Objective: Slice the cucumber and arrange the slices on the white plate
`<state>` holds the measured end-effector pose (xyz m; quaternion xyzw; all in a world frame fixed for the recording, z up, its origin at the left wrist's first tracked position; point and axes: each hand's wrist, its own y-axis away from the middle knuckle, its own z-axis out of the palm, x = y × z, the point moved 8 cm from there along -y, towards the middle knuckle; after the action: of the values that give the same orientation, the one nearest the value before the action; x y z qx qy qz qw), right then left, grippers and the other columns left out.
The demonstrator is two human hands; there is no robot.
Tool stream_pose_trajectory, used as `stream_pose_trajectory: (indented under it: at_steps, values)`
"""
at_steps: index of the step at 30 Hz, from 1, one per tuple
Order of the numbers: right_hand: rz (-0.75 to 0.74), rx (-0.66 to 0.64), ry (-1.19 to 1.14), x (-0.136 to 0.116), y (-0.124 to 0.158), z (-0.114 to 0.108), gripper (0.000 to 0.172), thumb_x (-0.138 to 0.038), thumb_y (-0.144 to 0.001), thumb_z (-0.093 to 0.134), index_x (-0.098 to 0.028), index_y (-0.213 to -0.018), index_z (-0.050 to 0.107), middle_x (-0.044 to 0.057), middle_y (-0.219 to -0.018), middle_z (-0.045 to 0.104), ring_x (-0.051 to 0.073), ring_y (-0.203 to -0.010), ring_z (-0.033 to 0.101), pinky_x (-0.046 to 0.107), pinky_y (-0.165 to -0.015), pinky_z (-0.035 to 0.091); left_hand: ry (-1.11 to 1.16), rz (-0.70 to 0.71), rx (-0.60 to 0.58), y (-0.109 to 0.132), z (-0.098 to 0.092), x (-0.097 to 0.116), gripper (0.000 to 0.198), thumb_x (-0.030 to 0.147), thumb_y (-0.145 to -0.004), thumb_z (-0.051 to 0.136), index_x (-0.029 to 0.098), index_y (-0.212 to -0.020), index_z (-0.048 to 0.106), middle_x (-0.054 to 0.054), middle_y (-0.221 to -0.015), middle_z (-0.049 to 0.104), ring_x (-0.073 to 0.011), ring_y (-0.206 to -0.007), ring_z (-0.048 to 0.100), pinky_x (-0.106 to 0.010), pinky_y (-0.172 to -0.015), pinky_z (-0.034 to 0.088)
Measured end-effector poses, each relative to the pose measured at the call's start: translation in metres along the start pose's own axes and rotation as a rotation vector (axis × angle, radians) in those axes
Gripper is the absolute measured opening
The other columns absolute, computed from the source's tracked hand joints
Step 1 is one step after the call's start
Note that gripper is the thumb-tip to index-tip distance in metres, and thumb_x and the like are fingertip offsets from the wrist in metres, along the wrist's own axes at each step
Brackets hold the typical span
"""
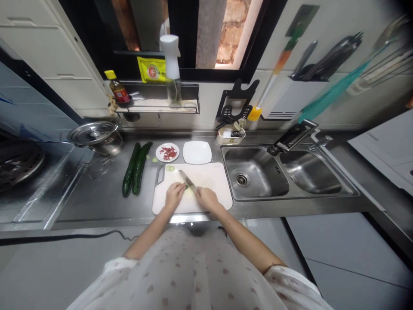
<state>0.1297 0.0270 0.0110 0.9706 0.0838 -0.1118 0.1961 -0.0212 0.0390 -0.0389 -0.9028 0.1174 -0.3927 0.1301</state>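
Observation:
My right hand (207,199) is closed round the handle of a kitchen knife (187,179), its blade slanting up to the left over a white cutting board (213,178). Close to the blade, the fingers of my left hand (174,194) are bent together on a small piece of cucumber (186,186), mostly hidden by fingers and knife. A few thin cucumber slices (169,168) lie at the board's upper left. Left of the board, two whole cucumbers (134,170) rest side by side on the steel counter.
Behind the board stand a white plate with chopped red bits (167,152) and a bare white square plate (197,152). A double sink (258,172) lies to the right. A lidded steel pot (97,135) is at the left. A rack (158,107) holds bottles.

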Motion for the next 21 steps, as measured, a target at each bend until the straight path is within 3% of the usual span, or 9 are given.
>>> stream_pose_trajectory:
  at_steps: [7, 21]
  values:
    - [-0.020, 0.000, 0.000, -0.005, -0.001, 0.003, 0.038, -0.031, -0.098, 0.028, -0.016, -0.107, 0.062, 0.012, -0.100, 0.070, 0.021, -0.093, 0.064, 0.028, -0.077, 0.042, 0.004, 0.127, 0.091, 0.002, -0.001, 0.002, 0.023, 0.027, -0.092, 0.051, 0.021, -0.102, 0.070, -0.006, -0.090, 0.066, -0.0162, -0.086, 0.059, -0.029, -0.078, 0.048]
    - [-0.026, -0.024, -0.015, -0.016, -0.014, 0.002, 0.038, -0.028, -0.098, 0.030, -0.013, -0.112, 0.061, 0.014, -0.103, 0.069, 0.021, -0.096, 0.063, 0.028, -0.080, 0.043, -0.027, 0.168, 0.097, 0.001, 0.000, 0.005, 0.021, 0.027, -0.092, 0.051, 0.019, -0.098, 0.070, -0.006, -0.091, 0.067, -0.0170, -0.087, 0.058, -0.031, -0.078, 0.049]
